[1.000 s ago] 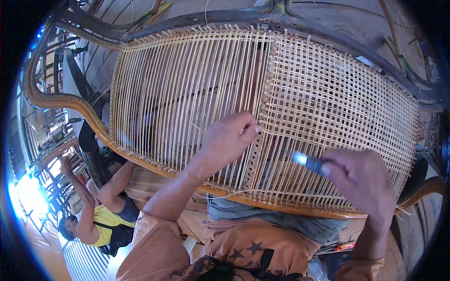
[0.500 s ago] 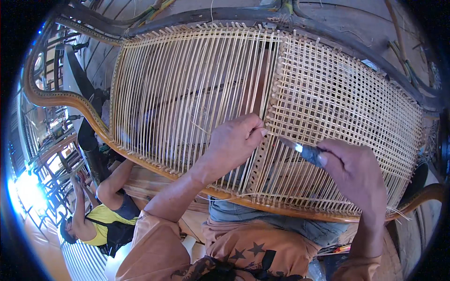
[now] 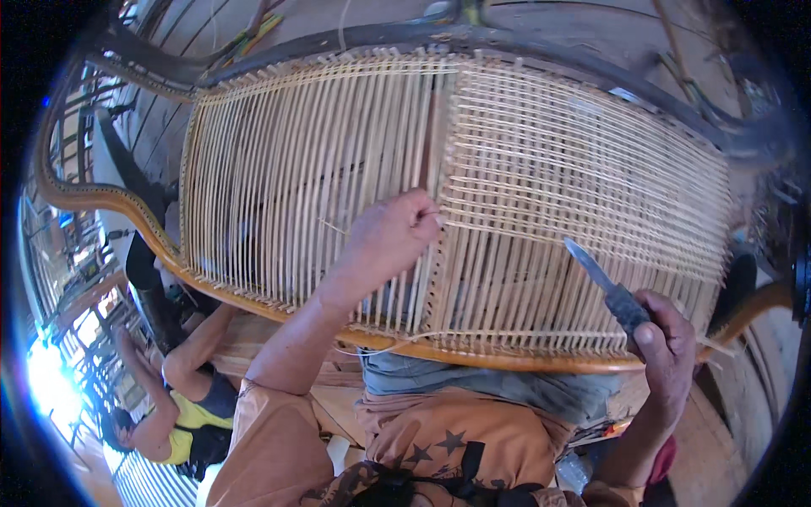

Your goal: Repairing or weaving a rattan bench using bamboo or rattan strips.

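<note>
Across my lap lies a long wooden frame strung with pale cane strands. Its right section carries a crossed cane weave over the far part, while the near part has strands in one direction only. My left hand is closed in a pinch at the drilled middle bar, by the lower left corner of the weave; what the fingertips pinch is hidden. In my right hand is a knife, held by its dark wrapped handle, its blade pointing up and left over the strands.
A person in a yellow top sits at the lower left. Dark curved frame pieces lie along the far side, over wooden planks. A loose strand curls at the near rail. Bright light glares at the left.
My right hand has moved right and toward me with the knife, whose blade is now away from my left hand. The left hand stays at the middle bar. The whole view has shifted.
</note>
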Action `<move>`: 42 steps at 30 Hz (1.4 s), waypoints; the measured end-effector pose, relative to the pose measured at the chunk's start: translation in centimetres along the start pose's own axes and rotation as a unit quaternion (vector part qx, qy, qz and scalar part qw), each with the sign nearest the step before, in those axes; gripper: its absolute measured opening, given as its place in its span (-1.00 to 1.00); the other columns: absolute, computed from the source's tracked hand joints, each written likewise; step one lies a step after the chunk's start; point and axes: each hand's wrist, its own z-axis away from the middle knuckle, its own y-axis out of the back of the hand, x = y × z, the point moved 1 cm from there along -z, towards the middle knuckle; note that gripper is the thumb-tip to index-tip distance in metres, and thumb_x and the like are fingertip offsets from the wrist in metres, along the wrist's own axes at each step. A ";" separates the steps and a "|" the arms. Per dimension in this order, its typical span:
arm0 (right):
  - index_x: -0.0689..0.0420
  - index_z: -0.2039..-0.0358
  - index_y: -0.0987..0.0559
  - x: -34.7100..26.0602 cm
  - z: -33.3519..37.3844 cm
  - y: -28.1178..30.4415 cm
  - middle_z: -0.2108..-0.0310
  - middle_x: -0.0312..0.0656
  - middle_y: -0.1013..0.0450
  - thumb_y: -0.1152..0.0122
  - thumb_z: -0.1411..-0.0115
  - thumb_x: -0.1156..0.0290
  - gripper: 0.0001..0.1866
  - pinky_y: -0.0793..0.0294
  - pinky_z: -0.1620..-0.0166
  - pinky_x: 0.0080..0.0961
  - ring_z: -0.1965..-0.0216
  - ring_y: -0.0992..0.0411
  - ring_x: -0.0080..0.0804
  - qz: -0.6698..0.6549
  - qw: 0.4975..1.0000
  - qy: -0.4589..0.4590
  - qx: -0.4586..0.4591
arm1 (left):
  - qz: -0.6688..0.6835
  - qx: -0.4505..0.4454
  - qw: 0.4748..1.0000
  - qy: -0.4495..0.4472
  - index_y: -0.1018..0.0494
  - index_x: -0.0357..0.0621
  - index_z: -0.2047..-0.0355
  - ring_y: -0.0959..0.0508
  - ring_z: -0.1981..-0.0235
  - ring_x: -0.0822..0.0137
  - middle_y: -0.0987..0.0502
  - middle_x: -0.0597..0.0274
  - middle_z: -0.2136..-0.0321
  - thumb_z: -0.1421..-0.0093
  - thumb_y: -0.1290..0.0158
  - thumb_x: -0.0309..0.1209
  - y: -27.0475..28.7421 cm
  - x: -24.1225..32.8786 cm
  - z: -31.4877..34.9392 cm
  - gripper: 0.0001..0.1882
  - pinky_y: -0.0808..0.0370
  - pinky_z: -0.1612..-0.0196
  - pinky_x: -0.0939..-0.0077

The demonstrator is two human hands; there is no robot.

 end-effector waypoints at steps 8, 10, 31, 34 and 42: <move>0.18 0.13 -0.45 14.6 17.8 3.9 0.41 -0.38 -0.41 -0.08 -0.19 0.41 -0.76 -0.31 0.34 -0.70 0.43 -0.31 -0.67 -0.110 0.912 -0.120 0.376 | -0.030 0.004 0.996 -0.087 -0.43 -0.23 0.49 -0.31 0.59 0.56 -0.35 0.41 0.62 -0.13 -0.05 -0.27 1.7 -2.9 -2.6 -0.75 -0.29 0.51 0.58; 0.18 0.13 -0.46 20.6 22.9 3.3 0.39 -0.39 -0.39 -0.10 -0.19 0.41 -0.76 -0.31 0.29 -0.71 0.38 -0.30 -0.67 -0.103 0.900 -0.187 0.380 | -0.057 0.014 0.997 -0.058 -0.42 -0.25 0.50 -0.26 0.58 0.56 -0.31 0.42 0.65 -0.15 -0.04 -0.27 0.9 -0.5 -1.9 -0.74 -0.25 0.48 0.59; 0.15 0.04 -0.46 29.9 30.0 -13.4 0.10 0.14 -0.41 0.14 -0.27 0.23 -0.63 -0.27 -0.06 -0.20 0.00 -0.33 0.06 0.220 0.893 -0.210 0.333 | -0.225 0.073 0.961 -0.140 -0.48 -0.25 0.38 -0.49 0.52 0.38 -0.50 0.19 0.57 -0.09 0.00 -0.33 2.3 -2.1 -1.5 -0.78 -0.42 0.38 0.44; 0.25 -0.01 -0.41 29.6 29.0 -11.6 -0.02 0.09 -0.38 0.24 -0.24 -0.15 -0.31 -0.19 -0.10 -0.34 -0.05 -0.29 -0.08 -0.070 0.795 -0.486 0.355 | -0.140 0.038 0.985 -0.098 -0.50 -0.18 0.36 -0.50 0.52 0.40 -0.51 0.23 0.56 -0.08 0.03 -0.34 0.0 -1.1 -1.9 -0.79 -0.43 0.40 0.45; 0.27 0.44 -0.47 28.1 34.0 -5.1 0.60 -0.19 -0.40 -0.10 -0.16 0.36 -0.80 -0.36 0.40 -0.51 0.53 -0.35 -0.51 0.106 0.925 -0.299 0.211 | -0.238 0.047 0.965 -0.097 -0.53 -0.15 0.44 -0.55 0.36 0.02 -0.55 -0.01 0.44 -0.06 0.07 -0.27 1.3 -0.3 -0.6 -0.75 -0.46 0.23 0.18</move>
